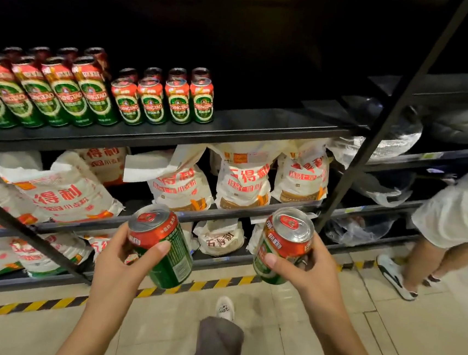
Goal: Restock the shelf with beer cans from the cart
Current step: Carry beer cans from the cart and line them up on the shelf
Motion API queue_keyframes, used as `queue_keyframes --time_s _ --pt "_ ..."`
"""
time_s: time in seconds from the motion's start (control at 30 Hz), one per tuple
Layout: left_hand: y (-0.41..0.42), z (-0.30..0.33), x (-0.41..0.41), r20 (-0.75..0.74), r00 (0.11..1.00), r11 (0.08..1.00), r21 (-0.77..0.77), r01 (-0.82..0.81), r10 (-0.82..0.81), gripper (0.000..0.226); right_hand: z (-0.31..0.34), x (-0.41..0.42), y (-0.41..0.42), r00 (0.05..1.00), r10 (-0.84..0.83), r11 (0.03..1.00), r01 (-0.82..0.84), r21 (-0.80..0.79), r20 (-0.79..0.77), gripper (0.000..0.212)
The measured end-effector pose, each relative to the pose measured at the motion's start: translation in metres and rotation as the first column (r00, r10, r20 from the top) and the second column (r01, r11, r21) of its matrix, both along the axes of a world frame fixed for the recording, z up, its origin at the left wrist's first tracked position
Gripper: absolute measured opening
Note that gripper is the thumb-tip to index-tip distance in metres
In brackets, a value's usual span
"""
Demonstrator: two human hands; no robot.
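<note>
Nearest to me are both hands, each wrapped round 1 beer can and held low in front of the shelving. On the left, my left hand (pixel 116 254) grips the left can (pixel 163 246), thumb across its front and fingers behind; its top leans up and to the left, so its long axis is tilted, base down toward the floor. To its right, my right hand (pixel 308 266) holds the right can (pixel 285 245) the same way, thumb in front, and this 1 also leans, its top tipped up and to the right.

The beer shelf (pixel 260 124) lies above and ahead of both hands. At its left end stand tall cans (pixel 64 91) in rows, then a block of short cans (pixel 163 99), 4 across at the front with more behind, all upright. Right of that block the shelf board is bare up to the slanted black upright (pixel 373 139).

So the coming move, as I judge it, turns on this: the free space sits up and slightly right of my hands, the right hand is the nearer to it, and each can must be brought upright before it goes down beside the last short can. Below, the lower shelves carry white flour bags (pixel 241 175). At the far right stands another person (pixel 452 215) in white shorts, close to that end of the shelving. No cart shows in this view.
</note>
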State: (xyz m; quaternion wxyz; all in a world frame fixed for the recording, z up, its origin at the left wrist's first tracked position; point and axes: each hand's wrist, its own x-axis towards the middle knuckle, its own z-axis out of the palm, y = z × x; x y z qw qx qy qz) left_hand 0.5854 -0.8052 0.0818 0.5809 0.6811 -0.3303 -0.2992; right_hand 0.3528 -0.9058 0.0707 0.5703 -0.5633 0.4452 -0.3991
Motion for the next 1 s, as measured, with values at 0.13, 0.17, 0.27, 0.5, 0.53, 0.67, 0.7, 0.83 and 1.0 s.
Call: queue_keyframes --time_s 0.13,0.17,0.27,0.5,0.53,0.67,0.7,0.83,1.0 --pt "-0.056 -0.004 0.011 -0.019 1.0 1.0 -0.008 0.006 -0.006 0.054 0.002 0.014 -0.053 1.0 0.017 1.0 -0.017 -0.006 -0.002 0.074" --pt "-0.073 -0.005 0.015 -0.029 0.999 1.0 -0.019 0.016 -0.016 0.056 0.003 0.018 -0.067 1.0 0.017 1.0 -0.017 -0.014 -0.016 0.075" --pt "-0.132 -0.005 0.025 -0.042 0.997 0.998 -0.029 0.061 -0.062 0.06 0.003 0.025 -0.118 0.998 -0.004 1.0 0.003 -0.011 -0.069 0.076" --pt "-0.252 0.004 0.034 -0.037 0.995 0.992 -0.084 0.092 -0.095 0.046 0.007 0.036 -0.225 0.993 -0.031 0.999 0.029 -0.018 -0.112 0.078" --pt "-0.265 0.005 0.033 -0.032 0.994 0.991 -0.085 0.1 -0.103 0.047 0.007 0.037 -0.236 0.994 -0.032 0.999 0.03 -0.012 -0.107 0.076" --pt "-0.303 0.009 0.031 -0.028 0.992 0.989 -0.092 0.12 -0.123 0.042 0.007 0.046 -0.275 0.998 -0.009 0.999 0.011 0.031 -0.067 0.072" --pt "-0.31 0.008 0.03 -0.027 0.992 0.989 -0.091 0.117 -0.12 0.042 0.007 0.049 -0.284 0.998 0.016 0.999 -0.015 0.028 -0.055 0.072" --pt "-0.335 0.01 0.031 -0.047 0.997 0.994 -0.092 0.06 -0.064 0.044 0.006 0.067 -0.322 0.994 0.082 0.997 -0.081 0.012 -0.071 0.07" --pt "-0.36 0.014 0.042 -0.008 1.0 0.998 -0.065 0.006 -0.007 0.048 0.012 0.093 -0.364 0.979 0.191 0.982 -0.191 0.007 -0.075 0.068"
